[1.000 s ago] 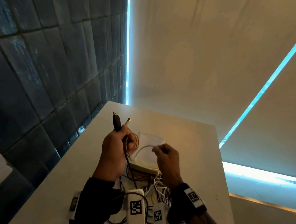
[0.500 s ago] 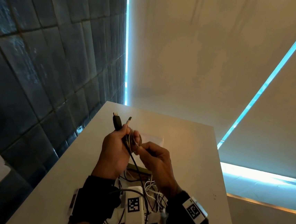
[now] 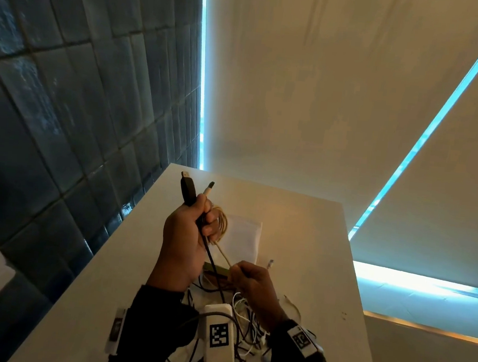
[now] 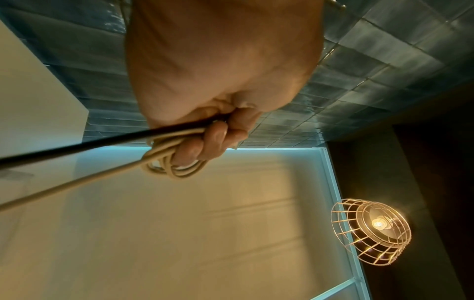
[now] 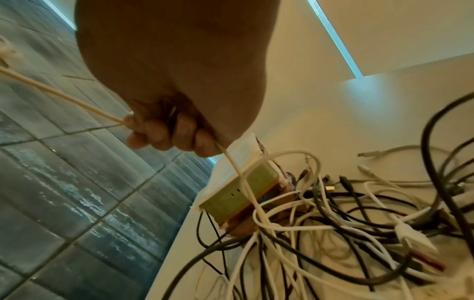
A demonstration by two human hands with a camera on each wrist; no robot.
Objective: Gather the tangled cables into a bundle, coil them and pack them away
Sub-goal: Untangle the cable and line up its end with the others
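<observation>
1. Coiling is under way: the left hand is clenched round the thick black cable and the small coil of cream cable, both plugs poking up above the fist.
2. The right hand pinches the cream cable's free run lower down — the strand stretches taut between the two hands, which stand near each other but apart.
3. The rest of the job lies below: a tangled heap of black and white cables sprawls on the pale worktop, against a green-and-tan box.
4. The next move, by the look of it, calls for another loop laid onto the coil; the strand runs down into the heap, so it may snag.
5. Hard to tell — how much cream cable remains buried, what the flat white pouch beyond the hands is for, and where the black cable ends, the wrist gear hiding much of the heap in the head view.
</observation>
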